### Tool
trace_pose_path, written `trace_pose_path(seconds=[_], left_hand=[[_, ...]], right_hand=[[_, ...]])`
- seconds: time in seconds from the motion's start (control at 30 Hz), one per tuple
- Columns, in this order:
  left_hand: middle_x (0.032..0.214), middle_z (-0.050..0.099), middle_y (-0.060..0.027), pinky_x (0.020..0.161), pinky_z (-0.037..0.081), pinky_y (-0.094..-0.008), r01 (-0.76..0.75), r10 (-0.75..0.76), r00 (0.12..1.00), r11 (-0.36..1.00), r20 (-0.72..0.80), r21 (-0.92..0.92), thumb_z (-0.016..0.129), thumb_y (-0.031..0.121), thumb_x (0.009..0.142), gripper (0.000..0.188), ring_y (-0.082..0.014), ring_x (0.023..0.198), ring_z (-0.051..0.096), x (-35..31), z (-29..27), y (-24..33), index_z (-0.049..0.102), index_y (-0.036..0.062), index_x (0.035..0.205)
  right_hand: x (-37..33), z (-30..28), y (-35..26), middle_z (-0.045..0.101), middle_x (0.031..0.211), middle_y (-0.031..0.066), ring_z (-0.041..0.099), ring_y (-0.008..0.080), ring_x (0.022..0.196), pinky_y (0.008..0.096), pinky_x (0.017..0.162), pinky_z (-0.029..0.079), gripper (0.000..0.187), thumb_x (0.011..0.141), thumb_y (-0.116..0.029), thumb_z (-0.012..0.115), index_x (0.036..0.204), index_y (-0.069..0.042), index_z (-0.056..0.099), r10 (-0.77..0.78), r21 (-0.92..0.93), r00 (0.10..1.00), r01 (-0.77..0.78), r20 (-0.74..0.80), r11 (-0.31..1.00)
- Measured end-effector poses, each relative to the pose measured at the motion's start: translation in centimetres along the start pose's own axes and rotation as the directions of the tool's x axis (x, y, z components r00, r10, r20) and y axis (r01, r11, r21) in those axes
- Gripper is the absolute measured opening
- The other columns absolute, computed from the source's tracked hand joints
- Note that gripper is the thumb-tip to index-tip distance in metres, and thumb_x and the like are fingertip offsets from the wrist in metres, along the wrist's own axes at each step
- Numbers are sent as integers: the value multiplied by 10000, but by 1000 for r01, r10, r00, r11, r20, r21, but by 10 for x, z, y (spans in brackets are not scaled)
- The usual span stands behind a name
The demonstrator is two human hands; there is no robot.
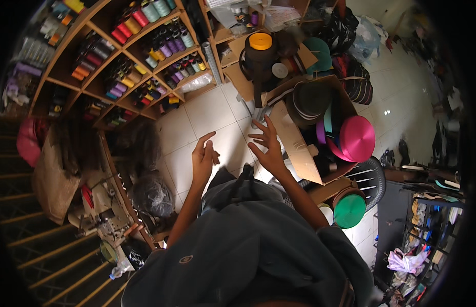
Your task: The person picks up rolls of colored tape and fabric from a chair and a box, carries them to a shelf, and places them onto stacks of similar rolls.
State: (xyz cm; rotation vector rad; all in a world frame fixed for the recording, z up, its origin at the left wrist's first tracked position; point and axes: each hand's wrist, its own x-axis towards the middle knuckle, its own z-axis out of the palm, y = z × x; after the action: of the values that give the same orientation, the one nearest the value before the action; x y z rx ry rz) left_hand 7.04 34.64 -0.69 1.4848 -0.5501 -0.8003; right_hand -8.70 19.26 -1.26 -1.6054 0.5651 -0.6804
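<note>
Both of my hands are raised in mid-air in front of my body, above the tiled floor (209, 110). My left hand (203, 154) has its fingers apart and curled a little, holding nothing. To its right, my right hand (267, 147) spreads its fingers, also with nothing in them. Nearest to the right hand is an open cardboard box (298, 145) filled with rolls of webbing. Among them are a large pink roll (357, 138) and a dark roll (310, 99). A black strap (258, 92) hangs down just beyond my right fingertips.
Wooden shelves (122, 49) with colourful thread cones stand at the far left. A sewing machine (102, 204) sits on the near left, beside a plastic-wrapped bundle (152, 196). On the right are a green roll (349, 211), a black chair (371, 176) and a striped bag (356, 84).
</note>
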Motion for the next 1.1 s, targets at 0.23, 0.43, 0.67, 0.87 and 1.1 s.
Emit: trace_pose_path(seconds=[0.23, 0.43, 0.67, 0.87, 1.1], left_hand=[[752, 656, -87, 730, 475, -244, -93, 60, 975, 984, 215, 149, 544, 64, 929, 306, -144, 770, 632, 139, 32, 3, 530, -23, 1223], [692, 624, -80, 728, 483, -311, -288, 170, 915, 910, 367, 298, 619, 138, 890, 187, -168, 710, 601, 263, 51, 19, 640, -11, 1001], [1358, 410, -188, 958, 369, -495, -810, 404, 585, 330, 703, 485, 763, 336, 721, 704, -374, 1211, 392, 415, 106, 32, 463, 101, 1312], [1316, 425, -201, 970, 378, -490, -835, 232, 515, 353, 825, 421, 807, 291, 671, 824, -392, 1176, 424, 467, 129, 19, 404, 104, 1365], [1203, 477, -180, 943, 398, -450, -841, 225, 483, 390, 846, 376, 842, 241, 610, 857, -368, 1107, 458, 474, 131, 27, 419, 67, 1335]], right_hand=[[45, -22, 21, 644, 1120, 146, 649, 246, 1009, 347, 872, 499, 232, 858, -64, 622, 1084, -12, 610, 235, 4, 942, -241, -240, 970], [101, -24, 53, 673, 1056, 131, 618, 251, 1076, 351, 914, 478, 211, 881, -24, 574, 1086, -6, 622, -79, -403, 917, -94, -392, 910], [182, -4, 46, 627, 1137, 166, 605, 321, 1065, 386, 903, 459, 230, 844, -57, 602, 1069, -10, 612, 10, -307, 808, -236, -590, 922], [221, -24, 108, 513, 1224, 184, 532, 385, 1100, 427, 869, 464, 410, 798, -76, 624, 1191, -43, 514, 23, -431, 776, -374, -630, 821], [267, -55, 159, 361, 1328, 185, 481, 425, 1148, 510, 871, 485, 744, 698, -50, 710, 1337, -147, 340, 144, -557, 694, -668, -705, 493]])
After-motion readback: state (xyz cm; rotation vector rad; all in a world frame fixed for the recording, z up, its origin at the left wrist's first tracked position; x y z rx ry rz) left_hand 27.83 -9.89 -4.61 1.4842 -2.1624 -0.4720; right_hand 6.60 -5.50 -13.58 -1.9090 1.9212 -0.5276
